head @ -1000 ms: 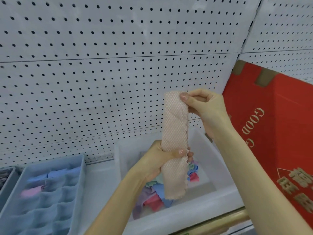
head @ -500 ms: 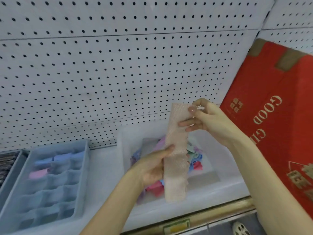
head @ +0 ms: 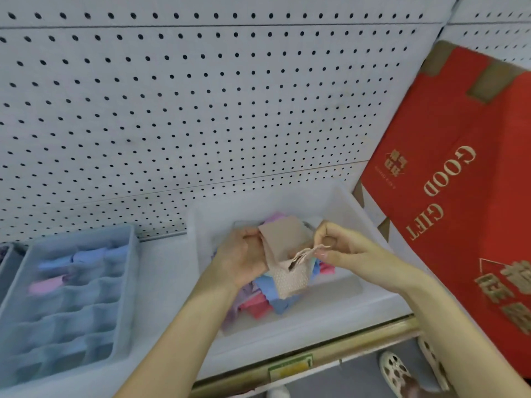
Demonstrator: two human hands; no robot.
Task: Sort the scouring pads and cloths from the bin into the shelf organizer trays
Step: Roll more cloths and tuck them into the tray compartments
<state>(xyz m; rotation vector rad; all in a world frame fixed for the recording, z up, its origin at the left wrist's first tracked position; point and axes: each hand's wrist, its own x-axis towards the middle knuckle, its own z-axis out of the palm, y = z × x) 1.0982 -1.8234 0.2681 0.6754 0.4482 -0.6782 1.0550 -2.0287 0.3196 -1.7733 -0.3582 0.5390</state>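
A beige textured cloth [head: 284,251] is folded over above the clear plastic bin [head: 344,205]. My left hand [head: 242,255] grips its left side, and my right hand [head: 336,248] pinches its doubled-over edge at the right. Beneath it in the bin lie several cloths [head: 264,300] in blue, pink and purple. At the left stands the blue-grey organizer tray [head: 126,285] with many compartments; a blue rolled cloth [head: 86,255] and a pink one [head: 46,285] sit in its far cells.
A red gift box [head: 459,179] leans against the white pegboard [head: 201,110] right of the bin. A second tray's edge [head: 7,262] shows at far left. The shelf's gold front rail [head: 330,354] runs below the bin, with a shoe [head: 399,374] on the floor.
The cloth was held upright as a long strip; now it is folded in half and lowered over the bin. My right hand came down toward my left. The camera tilted downward.
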